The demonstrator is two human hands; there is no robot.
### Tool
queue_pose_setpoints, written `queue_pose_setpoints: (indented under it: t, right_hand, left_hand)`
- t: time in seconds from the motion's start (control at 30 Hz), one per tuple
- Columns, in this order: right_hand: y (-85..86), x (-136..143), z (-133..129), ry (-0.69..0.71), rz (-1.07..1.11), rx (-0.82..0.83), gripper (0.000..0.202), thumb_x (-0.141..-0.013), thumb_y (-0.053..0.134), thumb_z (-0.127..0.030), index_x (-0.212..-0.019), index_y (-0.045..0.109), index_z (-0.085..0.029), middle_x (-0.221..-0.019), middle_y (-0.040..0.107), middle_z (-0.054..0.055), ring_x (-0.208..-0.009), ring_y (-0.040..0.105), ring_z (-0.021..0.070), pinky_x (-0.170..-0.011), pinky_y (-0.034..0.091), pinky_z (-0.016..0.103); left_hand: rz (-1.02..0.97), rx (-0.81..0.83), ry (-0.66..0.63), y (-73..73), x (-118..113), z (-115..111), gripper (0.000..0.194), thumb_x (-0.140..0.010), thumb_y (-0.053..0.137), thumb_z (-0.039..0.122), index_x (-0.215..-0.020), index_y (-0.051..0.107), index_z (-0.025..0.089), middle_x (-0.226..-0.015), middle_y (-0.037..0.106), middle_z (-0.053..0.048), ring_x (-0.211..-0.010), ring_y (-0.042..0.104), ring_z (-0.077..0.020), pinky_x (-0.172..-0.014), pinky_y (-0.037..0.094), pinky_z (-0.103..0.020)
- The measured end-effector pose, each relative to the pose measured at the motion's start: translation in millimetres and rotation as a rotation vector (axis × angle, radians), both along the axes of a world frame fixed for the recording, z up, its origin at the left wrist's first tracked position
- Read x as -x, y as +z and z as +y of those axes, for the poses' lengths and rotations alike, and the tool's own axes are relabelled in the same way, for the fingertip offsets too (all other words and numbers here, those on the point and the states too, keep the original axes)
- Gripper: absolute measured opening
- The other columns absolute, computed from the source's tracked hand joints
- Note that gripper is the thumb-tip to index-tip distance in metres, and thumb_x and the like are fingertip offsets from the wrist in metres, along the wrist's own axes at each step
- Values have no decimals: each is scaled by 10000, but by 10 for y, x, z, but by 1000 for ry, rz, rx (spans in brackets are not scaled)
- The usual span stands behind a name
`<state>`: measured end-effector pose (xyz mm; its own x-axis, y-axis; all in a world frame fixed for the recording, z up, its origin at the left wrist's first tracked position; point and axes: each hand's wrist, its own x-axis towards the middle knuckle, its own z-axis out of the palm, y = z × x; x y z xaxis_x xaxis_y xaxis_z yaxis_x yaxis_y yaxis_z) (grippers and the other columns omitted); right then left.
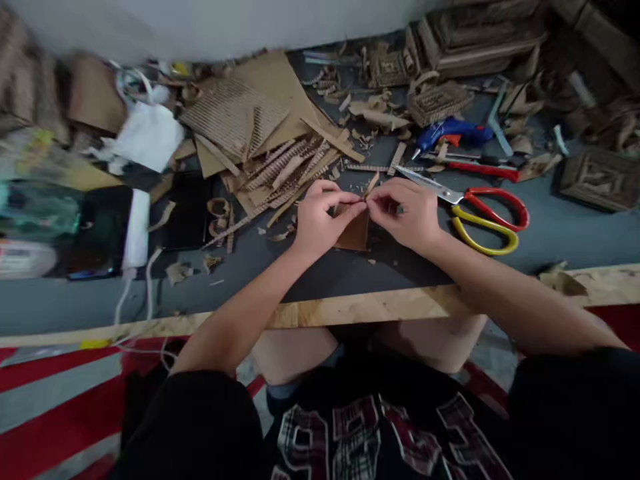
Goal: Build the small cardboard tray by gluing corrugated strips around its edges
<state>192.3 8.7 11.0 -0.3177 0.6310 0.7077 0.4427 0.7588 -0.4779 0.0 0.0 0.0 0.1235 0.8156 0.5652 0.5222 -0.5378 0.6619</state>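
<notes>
On our table (330, 283), our left hand (317, 223) and right hand (413, 213) were pinched closed on one cardboard piece (356, 237) by its top edge, most of it below the grip. We had nearly bare room between piece and front edge (360, 308). Right of the piece lay one pair of scissors (454, 197) and, higher, one glue gun (463, 130).

The grey tabletop (565, 243) bears scissors (455, 197), cardboard scraps (381, 119), a glue gun (450, 129).
</notes>
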Motion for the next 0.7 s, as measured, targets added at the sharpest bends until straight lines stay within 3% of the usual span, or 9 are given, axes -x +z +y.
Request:
queue_pose_setpoints:
  t: [0.37,0.6,0.7]
  right_hand:
    - [-1,11,-35,20,8,102,102,-866,596,-141,-809,655,-202,-730,658,-3,-603,569,100,-556,469,222]
    - [-9,24,-37,114,155,249,61,-867,566,-164,-829,597,-202,-788,637,-2,-686,577,100,-599,474,220]
    - [-38,14,-21,176,226,327,105,-920,542,-246,-821,548,-212,-778,588,-3,-679,538,104,-609,469,239]
  left_hand:
    - [46,-36,-15,-5,-1,-20,102,-864,743,295,-877,780,200,-888,686,-25,-873,687,-146,-842,572,-286]
    - [-25,-11,-97,-4,5,-14,152,-890,733,349,-889,759,199,-921,679,-29,-896,688,-147,-858,570,-298]
    - [-56,-32,-139,-2,-7,-17,195,-916,708,394,-892,749,204,-927,677,-29,-918,693,-148,-860,570,-304]
